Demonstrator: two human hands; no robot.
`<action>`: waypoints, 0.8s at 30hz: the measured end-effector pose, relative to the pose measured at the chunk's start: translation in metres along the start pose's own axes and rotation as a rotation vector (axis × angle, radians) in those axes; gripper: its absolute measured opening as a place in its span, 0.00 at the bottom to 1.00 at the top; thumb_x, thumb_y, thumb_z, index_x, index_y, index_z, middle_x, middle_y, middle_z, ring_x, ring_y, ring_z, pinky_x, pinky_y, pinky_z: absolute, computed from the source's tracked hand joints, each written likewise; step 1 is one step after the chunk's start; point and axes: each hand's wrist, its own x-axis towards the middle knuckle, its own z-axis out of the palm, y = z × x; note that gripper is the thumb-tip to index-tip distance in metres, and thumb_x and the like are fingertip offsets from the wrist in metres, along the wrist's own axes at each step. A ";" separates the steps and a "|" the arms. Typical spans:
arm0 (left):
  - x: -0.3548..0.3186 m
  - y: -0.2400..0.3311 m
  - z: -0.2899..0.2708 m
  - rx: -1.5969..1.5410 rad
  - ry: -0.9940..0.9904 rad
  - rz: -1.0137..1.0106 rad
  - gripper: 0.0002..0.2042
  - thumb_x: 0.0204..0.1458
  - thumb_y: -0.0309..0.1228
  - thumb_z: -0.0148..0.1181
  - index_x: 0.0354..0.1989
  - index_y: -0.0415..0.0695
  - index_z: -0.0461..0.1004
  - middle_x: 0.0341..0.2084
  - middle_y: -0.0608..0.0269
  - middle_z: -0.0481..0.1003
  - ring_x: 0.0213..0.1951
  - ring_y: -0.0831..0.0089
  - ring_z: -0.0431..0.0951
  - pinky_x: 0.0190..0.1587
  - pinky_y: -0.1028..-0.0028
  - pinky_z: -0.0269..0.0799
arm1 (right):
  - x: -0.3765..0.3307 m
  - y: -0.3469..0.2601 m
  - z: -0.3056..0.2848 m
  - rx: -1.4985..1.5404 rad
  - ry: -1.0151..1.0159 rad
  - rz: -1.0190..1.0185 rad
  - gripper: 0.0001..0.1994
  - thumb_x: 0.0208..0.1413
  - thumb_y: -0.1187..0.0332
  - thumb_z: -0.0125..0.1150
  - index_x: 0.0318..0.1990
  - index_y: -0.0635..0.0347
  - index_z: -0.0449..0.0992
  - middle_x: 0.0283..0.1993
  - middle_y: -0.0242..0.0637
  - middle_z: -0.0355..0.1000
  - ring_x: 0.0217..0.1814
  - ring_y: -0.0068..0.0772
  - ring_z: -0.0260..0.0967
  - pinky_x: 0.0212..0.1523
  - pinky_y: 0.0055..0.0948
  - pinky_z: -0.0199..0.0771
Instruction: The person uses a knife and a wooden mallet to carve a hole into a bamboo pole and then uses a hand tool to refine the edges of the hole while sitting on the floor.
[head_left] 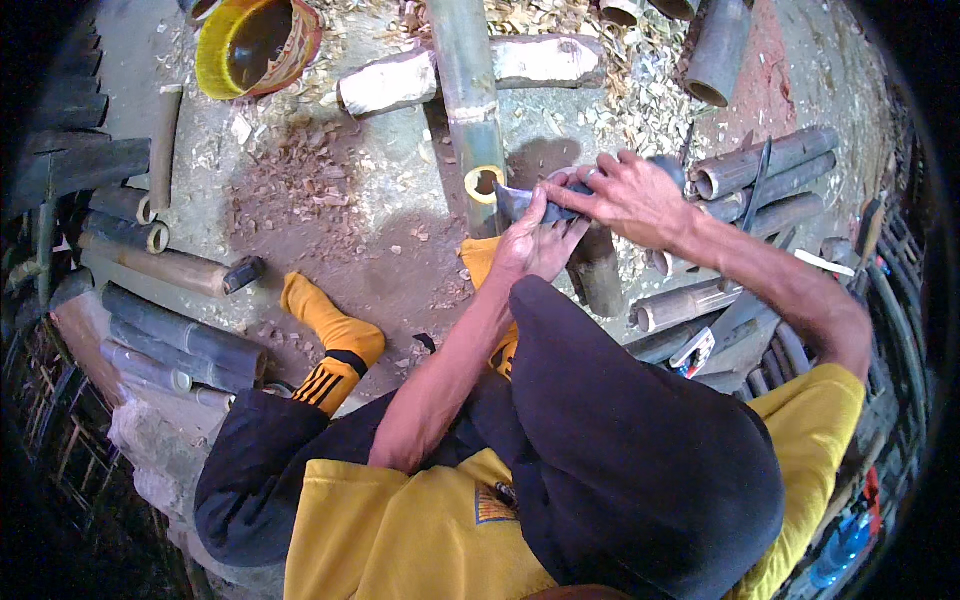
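Both hands meet above my raised knee, just right of the end of a long bamboo pole [465,90]. My left hand [535,245] is closed around a small dark grey thing [515,202] with a shiny, pointed left end, its thumb on top. My right hand [635,203] bends over the same thing from the right, fingers closed on its upper side; a ring shows on one finger. The fingers cover most of it, so its kind does not show. Under the hands stands a short, dark bamboo piece [597,272]. The pole's cut rim [486,185] faces me.
Pale blocks [390,83] lie by the pole among wood shavings [640,110]. A yellow-and-red bucket [213,55] with dark liquid stands far left. Bamboo tubes [765,165] lie on the right, near a long blade [760,185]; more bamboo [185,335] lies left.
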 end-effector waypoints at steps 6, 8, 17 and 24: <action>-0.006 0.003 0.012 -0.104 0.129 0.015 0.19 0.57 0.36 0.47 0.53 0.39 0.59 0.53 0.55 0.62 0.57 0.63 0.62 0.61 0.64 0.59 | 0.019 0.011 -0.003 0.185 -0.124 -0.093 0.22 0.50 0.68 0.49 0.55 0.46 0.62 0.31 0.41 0.72 0.27 0.42 0.74 0.25 0.38 0.73; -0.013 0.009 0.024 -0.095 0.336 -0.040 0.18 0.58 0.37 0.47 0.51 0.37 0.61 0.50 0.53 0.64 0.54 0.62 0.65 0.60 0.62 0.62 | 0.019 0.005 -0.004 0.274 -0.141 -0.040 0.22 0.50 0.68 0.49 0.56 0.45 0.61 0.31 0.41 0.72 0.27 0.43 0.73 0.25 0.38 0.73; -0.019 0.059 0.022 0.930 0.745 -0.425 0.10 0.53 0.33 0.52 0.40 0.42 0.68 0.37 0.57 0.72 0.39 0.64 0.74 0.39 0.64 0.73 | 0.019 -0.103 0.052 1.313 0.022 0.624 0.23 0.46 0.68 0.54 0.52 0.52 0.61 0.20 0.51 0.68 0.29 0.54 0.69 0.29 0.42 0.67; 0.004 0.064 0.023 2.289 -0.011 -0.419 0.13 0.52 0.37 0.46 0.36 0.40 0.70 0.32 0.59 0.73 0.34 0.62 0.74 0.37 0.66 0.71 | 0.014 -0.115 0.052 1.274 0.262 0.797 0.18 0.48 0.67 0.53 0.49 0.53 0.63 0.26 0.52 0.70 0.30 0.55 0.69 0.29 0.44 0.66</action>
